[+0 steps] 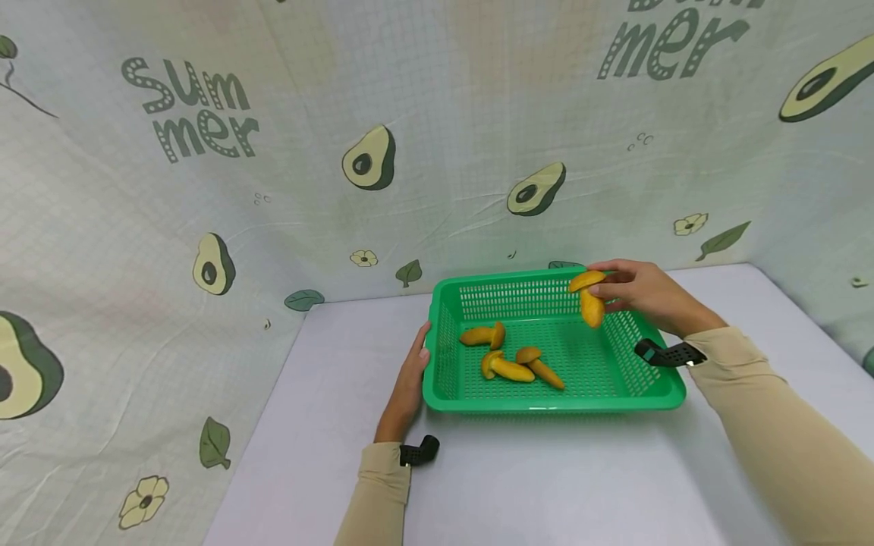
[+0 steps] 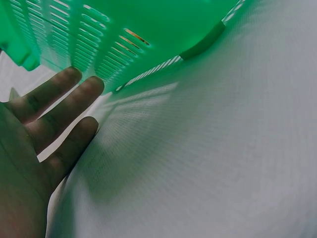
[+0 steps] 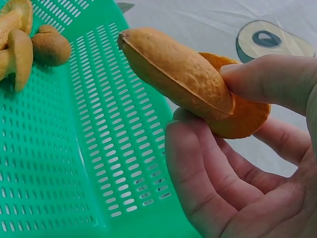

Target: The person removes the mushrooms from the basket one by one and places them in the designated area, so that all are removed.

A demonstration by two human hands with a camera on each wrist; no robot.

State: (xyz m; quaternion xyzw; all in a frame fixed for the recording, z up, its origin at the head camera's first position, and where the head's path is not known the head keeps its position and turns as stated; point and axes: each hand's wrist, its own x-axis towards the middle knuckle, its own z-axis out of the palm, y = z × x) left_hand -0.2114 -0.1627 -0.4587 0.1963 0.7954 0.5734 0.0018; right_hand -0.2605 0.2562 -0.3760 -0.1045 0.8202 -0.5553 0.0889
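My right hand (image 1: 645,294) pinches a yellow-orange mushroom (image 1: 592,305) between thumb and fingers, above the right back part of a green plastic basket (image 1: 546,405). In the right wrist view the stem of this mushroom (image 3: 173,72) points up and left, and its cap is by the fingers. Three more mushrooms lie on the basket floor toward its left: one mushroom (image 1: 483,336) behind, another mushroom (image 1: 510,369) in front, a third mushroom (image 1: 542,370) beside it. At the basket's left wall is my left hand (image 1: 408,379), its fingers (image 2: 69,106) extended and spread.
The basket stands on a white-covered table (image 1: 341,364). Behind it rises a pale cloth (image 1: 444,212) printed with avocados, leaves and lettering. Each wrist carries a black strap with a small camera, such as the right wrist camera (image 1: 654,353).
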